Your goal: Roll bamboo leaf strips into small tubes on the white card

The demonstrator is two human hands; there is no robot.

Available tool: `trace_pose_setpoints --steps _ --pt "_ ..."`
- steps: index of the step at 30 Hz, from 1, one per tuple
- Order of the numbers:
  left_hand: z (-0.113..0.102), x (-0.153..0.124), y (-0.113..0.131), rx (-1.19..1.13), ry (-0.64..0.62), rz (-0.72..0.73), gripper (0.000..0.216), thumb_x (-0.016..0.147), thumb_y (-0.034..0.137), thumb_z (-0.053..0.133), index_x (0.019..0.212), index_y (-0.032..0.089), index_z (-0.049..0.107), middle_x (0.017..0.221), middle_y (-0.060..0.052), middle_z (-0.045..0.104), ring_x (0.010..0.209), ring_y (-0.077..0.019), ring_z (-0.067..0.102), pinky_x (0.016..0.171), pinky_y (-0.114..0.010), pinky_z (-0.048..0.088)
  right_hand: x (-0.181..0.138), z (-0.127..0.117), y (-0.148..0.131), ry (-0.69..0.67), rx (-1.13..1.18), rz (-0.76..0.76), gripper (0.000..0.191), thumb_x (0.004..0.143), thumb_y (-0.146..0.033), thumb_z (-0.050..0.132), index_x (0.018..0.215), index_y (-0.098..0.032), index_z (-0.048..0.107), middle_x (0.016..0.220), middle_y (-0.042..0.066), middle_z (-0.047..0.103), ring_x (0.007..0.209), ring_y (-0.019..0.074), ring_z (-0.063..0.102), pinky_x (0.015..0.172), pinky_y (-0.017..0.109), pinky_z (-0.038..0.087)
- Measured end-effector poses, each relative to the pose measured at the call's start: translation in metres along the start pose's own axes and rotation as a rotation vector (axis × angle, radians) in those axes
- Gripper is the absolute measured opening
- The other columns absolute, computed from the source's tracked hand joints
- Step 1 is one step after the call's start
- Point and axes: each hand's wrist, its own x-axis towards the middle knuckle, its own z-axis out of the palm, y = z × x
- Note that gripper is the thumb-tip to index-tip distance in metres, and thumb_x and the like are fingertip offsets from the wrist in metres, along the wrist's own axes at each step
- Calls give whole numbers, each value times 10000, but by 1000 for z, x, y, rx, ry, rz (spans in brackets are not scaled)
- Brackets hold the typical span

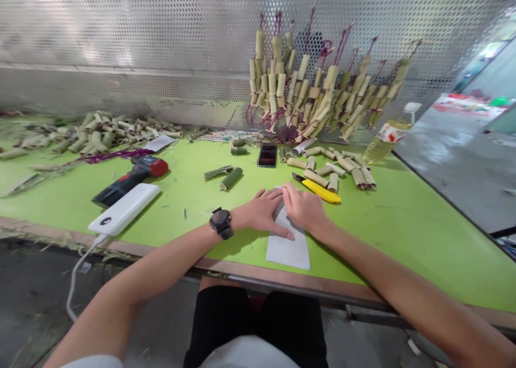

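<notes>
A white paper-like sheet [288, 252] lies on the green table in front of me. My left hand [266, 212] rests flat on it with the fingers stretched out and the thumb apart, and a black watch [221, 223] is on that wrist. Against the left fingertips, over the sheet's far part, my right hand [300, 205] is closed. Whatever its fingers hold, if anything, is hidden. Just beyond the right hand lies a yellow utility knife [321, 190]. Several short bamboo pieces [316, 177] are scattered behind the knife.
To the left are a cordless drill [131, 179] and a white power bank [124, 209] with a cable. A bamboo pile [94, 134] covers the back left. Bamboo strings [278, 83] with purple cord stand against the perforated metal screen [161, 45]. An oil bottle [389, 136] stands back right.
</notes>
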Motion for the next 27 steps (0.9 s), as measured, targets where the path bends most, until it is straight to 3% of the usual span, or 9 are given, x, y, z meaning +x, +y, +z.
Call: trace_pose_setpoints --steps 3,8,11,15,20,27 --pt "1 0 -1 3 20 26 1141 738 926 636 1607 227 395 1709 -122 307 1582 -407 242 1301 -565 86 -3 2 -5 16 24 -44 551 1104 -391 168 1288 -176 641 858 78 783 668 193 648 569 297 232" --pt "3 1 -3 7 16 4 1241 729 937 636 1665 209 270 1740 -144 211 1601 -416 186 1300 -588 51 10 7 4 88 -32 16 525 1099 -369 207 1214 -158 674 894 105 788 716 201 654 586 314 216" --pt "4 2 -5 13 16 15 1261 721 950 632 1669 208 260 1733 -162 225 1601 -410 196 1301 -585 66 4 2 4 110 -8 -11 508 1097 -393 244 1131 -161 695 884 97 782 723 194 653 587 311 226" --pt "5 2 -6 13 27 22 1232 731 926 655 1662 210 282 1719 -154 272 1600 -410 198 1299 -594 70 -10 -9 -2 63 6 -30 535 1096 -392 240 1026 -172 722 838 91 768 706 193 638 577 319 221" --pt "5 1 -5 16 27 16 1182 729 930 654 1626 217 364 1704 -154 309 1598 -401 214 1300 -587 83 -10 -9 -3 -60 7 -131 513 1088 -360 261 1043 -171 736 821 90 764 684 196 624 587 329 218" --pt "5 1 -5 27 28 36 1203 763 924 621 1660 198 282 1714 -140 289 1596 -397 214 1304 -574 64 0 -10 2 -40 -18 -71 554 1100 -405 228 1082 -172 731 772 86 750 648 200 608 574 335 191"
